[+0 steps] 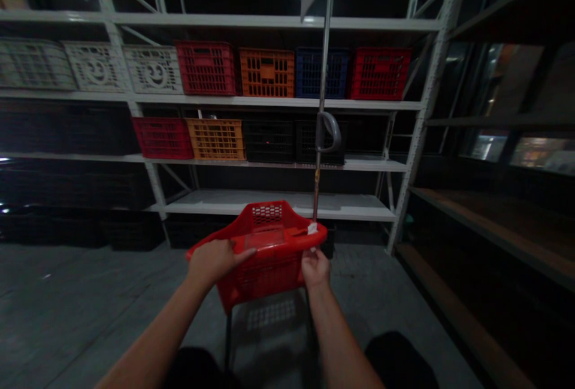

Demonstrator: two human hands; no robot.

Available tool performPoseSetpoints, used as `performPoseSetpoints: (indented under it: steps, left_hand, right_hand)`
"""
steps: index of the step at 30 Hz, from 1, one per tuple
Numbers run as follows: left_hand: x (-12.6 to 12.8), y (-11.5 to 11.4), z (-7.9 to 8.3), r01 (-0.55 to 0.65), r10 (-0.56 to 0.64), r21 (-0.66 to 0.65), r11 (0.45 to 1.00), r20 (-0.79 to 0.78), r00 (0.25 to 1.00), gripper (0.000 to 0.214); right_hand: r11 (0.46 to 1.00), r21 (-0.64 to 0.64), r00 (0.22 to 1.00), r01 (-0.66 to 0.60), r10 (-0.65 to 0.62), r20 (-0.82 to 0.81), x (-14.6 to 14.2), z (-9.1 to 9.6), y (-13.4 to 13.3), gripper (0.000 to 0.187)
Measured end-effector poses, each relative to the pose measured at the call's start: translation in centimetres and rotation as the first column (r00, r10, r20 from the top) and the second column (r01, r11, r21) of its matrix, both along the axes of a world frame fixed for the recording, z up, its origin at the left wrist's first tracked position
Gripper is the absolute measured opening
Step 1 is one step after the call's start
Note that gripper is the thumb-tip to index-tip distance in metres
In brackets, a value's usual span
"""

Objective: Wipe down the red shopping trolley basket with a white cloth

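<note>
A red plastic basket [269, 257] sits on a small cart frame in front of me, empty as far as I can see. My left hand [216, 260] is closed over its near left rim. My right hand [315, 268] grips the near right rim, close to where a metal pole [322, 95] rises from the basket's corner. A grey handle loop [330, 132] hangs partway up the pole, and a pale sign sits at its top.
White metal shelving [278, 103] faces me, holding red, orange, blue, white and black crates [267, 72]. The lowest shelf board [278, 203] is bare. Darker wooden shelving [494, 227] runs along the right. Grey concrete floor [90, 299] spreads to the left.
</note>
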State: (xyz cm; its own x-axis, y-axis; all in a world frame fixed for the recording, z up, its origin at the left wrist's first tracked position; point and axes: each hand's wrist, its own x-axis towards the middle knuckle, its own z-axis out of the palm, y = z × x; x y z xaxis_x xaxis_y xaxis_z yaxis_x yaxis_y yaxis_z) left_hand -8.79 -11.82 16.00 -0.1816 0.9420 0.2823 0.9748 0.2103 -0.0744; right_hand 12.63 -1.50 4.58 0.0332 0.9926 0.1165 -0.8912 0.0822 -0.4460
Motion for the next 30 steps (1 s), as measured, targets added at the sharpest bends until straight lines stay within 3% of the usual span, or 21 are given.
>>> performPoseSetpoints:
  steps: [3,9,13,14,16,17,19,21,23,25,26,30]
  left_hand:
    - [0.2,0.0,-0.1,0.007,-0.007,0.007,1.0,-0.01,1.0,0.076]
    - [-0.5,0.3,-0.4,0.025,-0.025,0.018,1.0,-0.031,0.999,0.074]
    - [-1.5,0.3,-0.4,0.029,-0.028,0.012,1.0,-0.025,0.999,0.072]
    - [-1.8,0.3,-0.4,0.036,-0.036,0.008,0.999,-0.024,0.999,0.071]
    - [-2.5,0.3,-0.3,0.051,-0.051,-0.001,0.999,-0.023,0.998,0.071]
    - [-2.9,0.3,-0.2,0.061,-0.061,-0.009,0.998,-0.02,0.998,0.071]
    - [-3.7,0.2,0.2,0.086,-0.086,-0.023,0.996,0.006,0.996,0.071]
    - [-4.2,0.0,0.6,0.14,-0.14,0.002,0.99,0.023,0.99,0.068]
    - [-4.2,-0.4,1.0,0.179,-0.179,0.107,0.978,-0.008,0.984,0.064]
    - [-3.2,-1.0,1.2,0.197,-0.188,0.247,0.949,-0.062,0.98,0.057]
    - [-2.3,-1.3,1.1,0.204,-0.189,0.301,0.932,-0.077,0.979,0.053]
    - [3.4,-1.8,0.4,0.293,-0.301,0.381,0.877,-0.04,0.953,0.04]
  right_hand:
    - [0.999,-0.029,0.997,0.033,-0.034,-0.064,-1.2,0.7,-1.8,0.029]
    - [1.0,-0.004,0.991,-0.003,0.004,0.134,-3.6,1.9,-4.7,0.027]
    - [0.991,-0.026,0.934,-0.133,0.134,0.333,-0.6,2.5,-5.9,0.02]
    - [0.995,-0.018,0.931,-0.094,0.095,0.352,0.8,2.8,-6.1,0.021]
    - [0.993,0.03,0.908,0.117,-0.12,0.4,3.9,3.6,-6.1,0.026]
    - [0.962,0.085,0.85,0.26,-0.27,0.453,5.3,4.2,-5.9,0.027]
    - [0.833,0.287,0.61,0.474,-0.545,0.575,7.1,5.2,-5.4,0.028]
    - [0.727,0.529,0.359,0.438,-0.68,0.639,7.1,5.9,-4.8,0.026]
    - [0.7,0.673,0.258,0.24,-0.714,0.651,5.6,6.0,-4.2,0.026]
    - [0.699,0.709,0.283,0.094,-0.702,0.654,3.8,5.6,-3.5,0.026]
    - [0.712,0.698,0.32,0.079,-0.681,0.659,3.1,5.4,-3.0,0.026]
    - [0.871,0.469,0.55,0.146,-0.466,0.693,2.3,4.7,-0.7,0.026]
